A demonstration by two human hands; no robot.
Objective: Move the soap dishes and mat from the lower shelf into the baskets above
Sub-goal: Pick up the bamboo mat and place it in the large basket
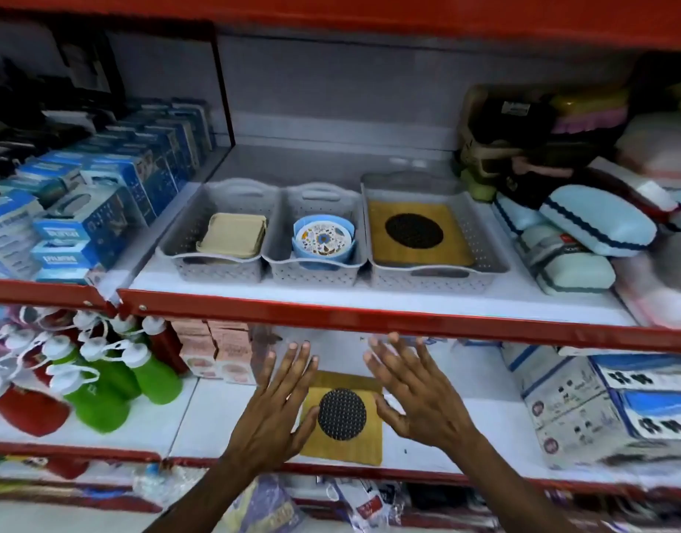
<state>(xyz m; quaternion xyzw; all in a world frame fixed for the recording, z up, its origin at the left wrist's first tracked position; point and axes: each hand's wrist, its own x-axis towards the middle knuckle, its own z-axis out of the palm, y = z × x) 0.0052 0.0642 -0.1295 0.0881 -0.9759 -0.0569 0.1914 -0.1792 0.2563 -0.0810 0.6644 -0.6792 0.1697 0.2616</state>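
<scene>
A yellow mat with a black dotted disc (344, 421) lies flat on the lower shelf (465, 428). My left hand (277, 402) hovers at its left edge and my right hand (411, 394) at its right edge, both with fingers spread and holding nothing. On the shelf above stand three grey baskets. The left basket (177, 240) holds beige soap dishes (231, 234). In the middle basket (283, 244) sit blue soap dishes with a floral top (323, 238). The large right basket (485, 240) contains another yellow mat (415, 234).
Green and red bottles (112, 375) crowd the lower shelf's left, pink boxes (215, 352) behind them. White and blue boxes (607, 409) fill its right. Blue boxes (93, 209) and light blue cases (596, 221) flank the baskets. A red shelf lip (369, 319) runs just above my fingertips.
</scene>
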